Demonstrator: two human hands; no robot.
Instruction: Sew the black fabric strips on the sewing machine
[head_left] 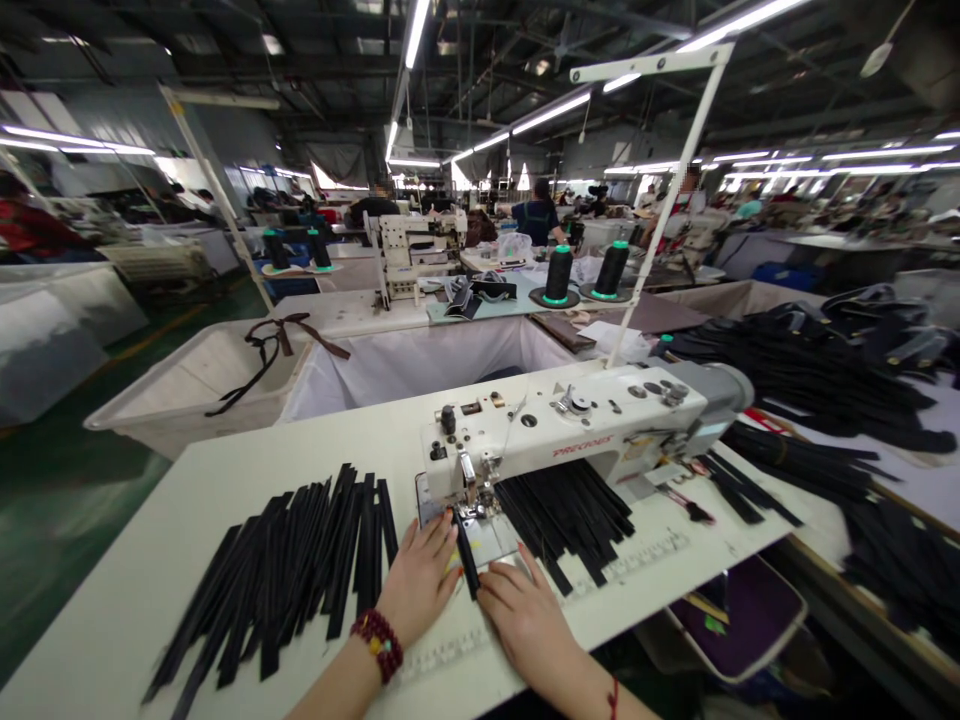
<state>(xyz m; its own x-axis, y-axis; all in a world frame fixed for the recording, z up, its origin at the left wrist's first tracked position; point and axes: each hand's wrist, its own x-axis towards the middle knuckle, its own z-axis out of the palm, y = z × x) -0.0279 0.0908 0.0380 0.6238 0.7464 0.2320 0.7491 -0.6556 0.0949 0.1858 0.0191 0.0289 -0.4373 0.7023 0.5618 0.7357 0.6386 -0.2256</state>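
Observation:
A narrow black fabric strip [466, 556] runs from beneath the presser foot of the white sewing machine [517, 440] toward me. My left hand [421, 582] lies flat on the machine bed to the left of it, fingers stretched out, fingertips and thumb touching its edge. At the near end, the bent fingers of my right hand [529, 615] grip the strip, with that thumb raised apart. A fanned pile of black strips [300, 570] lies left of my left hand. More black strips [574, 510] spread out under the machine arm.
The white table [247, 470] has a printed ruler [645, 555] along its front. Small scissors [686, 503] lie right of the machine. Behind are a white bin [157, 390], thread cones [557, 275] and another sewing machine [409, 250]. Black pieces [795, 370] are heaped at right; people work farther back.

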